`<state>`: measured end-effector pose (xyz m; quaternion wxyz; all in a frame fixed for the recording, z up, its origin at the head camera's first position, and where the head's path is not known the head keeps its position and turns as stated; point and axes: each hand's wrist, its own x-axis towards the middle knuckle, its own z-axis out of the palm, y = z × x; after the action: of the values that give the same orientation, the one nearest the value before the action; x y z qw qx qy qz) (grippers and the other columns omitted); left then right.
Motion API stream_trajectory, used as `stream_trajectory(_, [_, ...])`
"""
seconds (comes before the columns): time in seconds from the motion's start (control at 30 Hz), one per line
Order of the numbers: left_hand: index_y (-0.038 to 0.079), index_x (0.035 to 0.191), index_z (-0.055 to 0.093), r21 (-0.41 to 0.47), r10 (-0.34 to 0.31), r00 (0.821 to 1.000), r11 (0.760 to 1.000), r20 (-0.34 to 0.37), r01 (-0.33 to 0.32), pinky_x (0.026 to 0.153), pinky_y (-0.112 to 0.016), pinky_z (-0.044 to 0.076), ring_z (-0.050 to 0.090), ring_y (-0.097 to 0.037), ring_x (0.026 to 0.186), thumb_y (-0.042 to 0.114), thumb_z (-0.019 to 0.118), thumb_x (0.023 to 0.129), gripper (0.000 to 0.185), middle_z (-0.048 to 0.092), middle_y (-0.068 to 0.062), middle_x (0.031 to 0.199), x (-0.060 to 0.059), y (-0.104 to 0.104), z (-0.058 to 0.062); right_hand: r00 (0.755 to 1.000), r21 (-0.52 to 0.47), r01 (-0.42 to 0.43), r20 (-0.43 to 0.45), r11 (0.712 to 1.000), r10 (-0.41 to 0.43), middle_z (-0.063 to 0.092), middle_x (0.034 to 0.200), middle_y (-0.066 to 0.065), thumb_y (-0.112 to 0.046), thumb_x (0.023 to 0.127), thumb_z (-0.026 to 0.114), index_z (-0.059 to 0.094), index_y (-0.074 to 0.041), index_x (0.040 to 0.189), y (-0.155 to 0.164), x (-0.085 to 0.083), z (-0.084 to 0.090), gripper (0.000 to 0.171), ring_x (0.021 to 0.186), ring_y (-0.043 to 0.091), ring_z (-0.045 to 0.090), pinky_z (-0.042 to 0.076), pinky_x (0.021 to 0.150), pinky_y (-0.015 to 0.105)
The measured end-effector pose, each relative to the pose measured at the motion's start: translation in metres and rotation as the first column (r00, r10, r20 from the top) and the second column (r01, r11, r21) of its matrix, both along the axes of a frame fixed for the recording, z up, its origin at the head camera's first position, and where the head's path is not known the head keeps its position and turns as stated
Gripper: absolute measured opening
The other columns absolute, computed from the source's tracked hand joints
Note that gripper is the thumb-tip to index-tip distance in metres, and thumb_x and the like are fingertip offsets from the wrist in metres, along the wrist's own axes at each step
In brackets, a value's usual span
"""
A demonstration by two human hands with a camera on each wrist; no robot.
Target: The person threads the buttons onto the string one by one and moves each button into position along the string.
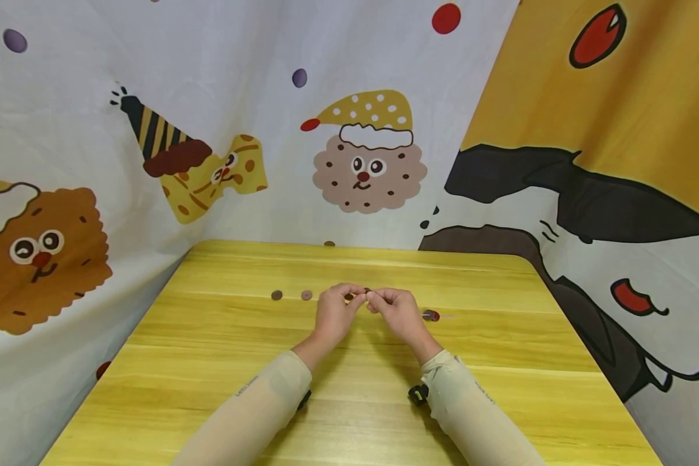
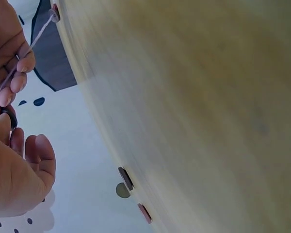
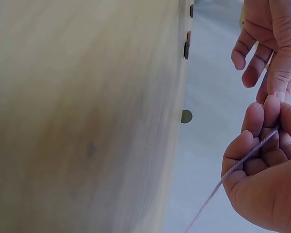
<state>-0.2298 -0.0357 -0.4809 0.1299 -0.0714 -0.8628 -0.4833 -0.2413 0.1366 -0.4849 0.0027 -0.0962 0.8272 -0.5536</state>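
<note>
Buttons and thread are what your hands are working, but start from the biggest thing: the yellow wooden table (image 1: 361, 401), with both your forearms laid across it and your hands raised together just above its middle.

Your left hand (image 1: 333, 315) and right hand (image 1: 399, 312) meet fingertip to fingertip. Your left fingers (image 2: 12, 124) are curled and pinch a small dark button (image 2: 9, 118) edge-on between thumb and forefinger. Your right fingers (image 3: 262, 121) are curled too, pinching a pale purple thread (image 3: 233, 170) near its free end.

The relation that matters: the thread's tip lies just to the right of the held button, almost touching it, and its long axis runs from that pinch away to your right and down toward the table, where it leads to a red button (image 1: 432, 316) lying just beside your right hand. So the thread points roughly leftward at the button, and the right hand is the one that carries it. Whether the tip lines up with a hole you cannot tell; the holes are too small to see.

To the left of your left hand, well apart from the work, two loose buttons (image 1: 291, 295) lie side by side on the table.
</note>
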Motion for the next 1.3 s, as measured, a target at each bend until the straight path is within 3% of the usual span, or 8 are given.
stream_trajectory(0.17, [0.015,0.107,0.079,-0.055,-0.016,0.999,0.998,0.037,0.018,0.08,-0.032,0.057,0.068,-0.02,0.101,0.023,0.073,0.103,0.01,0.076,-0.003,0.117,0.0012,0.0002,0.0001,1.0,0.002,0.001,0.003,1.0,-0.001,0.081,0.091,0.006,-0.039,0.107,0.067,0.083,-0.005,0.104,0.0007,0.0004,-0.0001,0.037,0.092,0.016,0.075,0.059,0.083,0.033])
stream_trajectory(0.33, [0.015,0.109,0.076,-0.048,-0.032,0.997,0.998,0.075,0.036,0.076,-0.03,0.056,0.066,-0.019,0.099,0.023,0.071,0.105,0.01,0.074,-0.003,0.118,0.0017,-0.0003,0.001,1.0,-0.005,0.02,0.002,1.0,-0.02,0.082,0.092,0.006,-0.036,0.106,0.069,0.085,-0.014,0.101,-0.0001,0.0009,0.0006,0.028,0.091,0.017,0.076,0.061,0.084,0.035])
stream_trajectory(0.53, [0.015,0.108,0.075,-0.021,-0.043,0.992,0.999,0.117,0.046,0.071,-0.027,0.056,0.064,-0.016,0.094,0.025,0.069,0.106,0.012,0.074,-0.002,0.114,0.0012,-0.0019,0.0,0.998,-0.013,0.069,0.005,0.998,-0.069,0.081,0.102,0.014,-0.031,0.102,0.075,0.085,-0.012,0.102,-0.0013,0.0005,0.0007,0.022,0.091,0.014,0.073,0.06,0.083,0.031])
stream_trajectory(0.67, [0.015,0.108,0.075,-0.011,-0.046,0.989,0.999,0.139,0.048,0.072,-0.028,0.056,0.063,-0.016,0.093,0.026,0.07,0.106,0.012,0.073,-0.002,0.112,0.0016,-0.0028,-0.0006,0.995,-0.003,0.101,0.003,0.995,-0.101,0.082,0.106,0.01,-0.032,0.099,0.079,0.085,-0.012,0.103,-0.0008,0.001,0.0013,0.022,0.093,0.013,0.072,0.059,0.08,0.028])
stream_trajectory(1.03, [0.015,0.108,0.075,0.049,-0.064,0.988,0.997,0.141,0.058,0.068,-0.027,0.053,0.061,-0.014,0.086,0.023,0.069,0.107,0.011,0.074,-0.002,0.107,-0.0004,-0.0058,-0.003,0.993,0.003,0.115,0.024,0.993,-0.115,0.083,0.108,0.006,-0.033,0.098,0.08,0.086,-0.015,0.102,0.0014,0.0015,0.0017,0.02,0.096,0.016,0.074,0.06,0.081,0.03])
stream_trajectory(1.3, [0.016,0.107,0.075,0.065,-0.053,0.99,0.997,0.133,0.044,0.075,-0.03,0.05,0.06,-0.014,0.084,0.024,0.07,0.106,0.01,0.074,-0.001,0.105,-0.0006,-0.0064,-0.0027,0.992,0.032,0.122,0.022,0.992,-0.123,0.082,0.107,0.005,-0.033,0.1,0.079,0.085,-0.015,0.103,0.0021,0.0004,0.0012,0.019,0.098,0.019,0.073,0.061,0.084,0.036])
